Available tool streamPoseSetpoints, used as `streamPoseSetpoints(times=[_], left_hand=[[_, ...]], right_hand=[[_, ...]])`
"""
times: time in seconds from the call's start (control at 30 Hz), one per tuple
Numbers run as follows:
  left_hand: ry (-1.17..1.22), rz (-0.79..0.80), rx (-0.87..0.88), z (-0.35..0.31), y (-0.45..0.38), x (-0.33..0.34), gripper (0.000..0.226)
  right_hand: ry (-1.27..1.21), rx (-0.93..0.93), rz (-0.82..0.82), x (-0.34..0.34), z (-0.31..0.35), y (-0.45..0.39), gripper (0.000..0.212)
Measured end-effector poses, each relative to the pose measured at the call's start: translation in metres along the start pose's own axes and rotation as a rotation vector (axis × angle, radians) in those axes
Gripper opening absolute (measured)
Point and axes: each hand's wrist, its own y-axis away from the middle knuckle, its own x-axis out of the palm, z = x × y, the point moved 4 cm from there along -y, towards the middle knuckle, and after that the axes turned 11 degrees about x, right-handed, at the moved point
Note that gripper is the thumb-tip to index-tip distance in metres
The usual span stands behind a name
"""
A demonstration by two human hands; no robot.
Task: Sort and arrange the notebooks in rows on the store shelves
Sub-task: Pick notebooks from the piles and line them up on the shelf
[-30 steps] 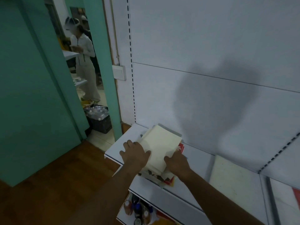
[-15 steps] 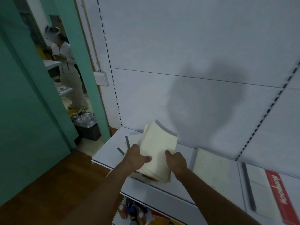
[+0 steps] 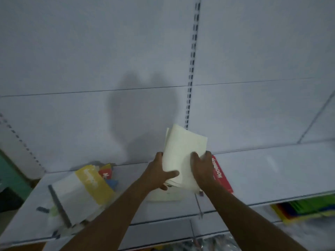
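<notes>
Both hands hold a cream-coloured stack of notebooks [image 3: 183, 151] lifted above the white shelf [image 3: 262, 174], its far end tilted up toward the back panel. My left hand [image 3: 159, 173] grips the stack's left edge with the thumb across the cover. My right hand [image 3: 202, 168] grips its right edge. Under the stack, a red notebook [image 3: 222, 175] with white lettering lies flat on the shelf. A white notebook [image 3: 163, 195] lies flat below my left hand.
To the left on the shelf lies a loose pile with a white-and-yellow notebook [image 3: 81, 189] on top, red and blue covers [image 3: 107, 175] behind it. Coloured folders [image 3: 306, 209] sit on the lower shelf at right. A slotted upright [image 3: 192, 60] runs up the back panel.
I have turned right along the shelf; the doorway and the person there left the view. The cream stack, held by both hands, moved right and now hangs over the red notebook.
</notes>
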Motion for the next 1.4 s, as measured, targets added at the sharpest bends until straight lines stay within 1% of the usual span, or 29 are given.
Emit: streamPoseSetpoints(times=[0.07, 0.17, 0.23, 0.3, 0.47, 0.57, 0.67, 0.77, 0.87, 0.93, 1.03, 1.1, 1.2, 1.33, 1.4], left_hand=[[0.052, 0.128, 0.028, -0.018, -0.018, 0.038, 0.065], [0.122, 0.279, 0.103, -0.053, -0.032, 0.106, 0.064], [0.176, 0.402, 0.132, -0.070, -0.030, 0.155, 0.064], [0.183, 0.526, 0.174, -0.086, -0.021, 0.202, 0.068], [0.105, 0.730, 0.284, -0.128, 0.016, 0.305, 0.076], [0.037, 0.770, 0.328, -0.154, 0.035, 0.354, 0.077], [0.032, 0.768, 0.334, -0.172, 0.048, 0.395, 0.075], [-0.003, 0.730, 0.339, -0.185, 0.055, 0.426, 0.074], [-0.016, 0.673, 0.311, -0.191, 0.053, 0.444, 0.074], [-0.038, 0.630, 0.279, -0.190, 0.050, 0.445, 0.074], [-0.102, 0.550, 0.237, -0.181, 0.039, 0.430, 0.078], [-0.093, 0.502, 0.180, -0.170, 0.031, 0.410, 0.077], [-0.039, 0.401, 0.102, -0.153, 0.019, 0.374, 0.066], [-0.013, 0.206, -0.024, -0.129, -0.002, 0.313, 0.044], [0.007, 0.109, -0.088, -0.114, -0.008, 0.279, 0.040]], right_hand=[[-0.045, 0.016, -0.104, -0.049, -0.009, -0.004, 0.036], [-0.100, 0.070, -0.285, -0.127, -0.027, -0.001, 0.031], [-0.145, 0.087, -0.397, -0.180, -0.044, 0.007, 0.030], [-0.140, 0.078, -0.493, -0.231, -0.061, 0.021, 0.028], [-0.131, 0.113, -0.654, -0.332, -0.110, 0.060, 0.042], [-0.143, 0.124, -0.702, -0.381, -0.134, 0.074, 0.045], [-0.134, 0.120, -0.710, -0.426, -0.151, 0.078, 0.048], [-0.075, 0.077, -0.683, -0.461, -0.159, 0.070, 0.050], [-0.043, 0.066, -0.632, -0.480, -0.162, 0.053, 0.052], [-0.026, 0.074, -0.586, -0.480, -0.163, 0.039, 0.051], [-0.015, 0.056, -0.506, -0.463, -0.158, 0.016, 0.050], [-0.031, 0.037, -0.435, -0.441, -0.150, 0.000, 0.048], [-0.072, -0.005, -0.319, -0.401, -0.131, -0.019, 0.042], [-0.048, -0.048, -0.172, -0.336, -0.098, -0.041, 0.046], [-0.015, -0.061, -0.097, -0.299, -0.081, -0.050, 0.049]])
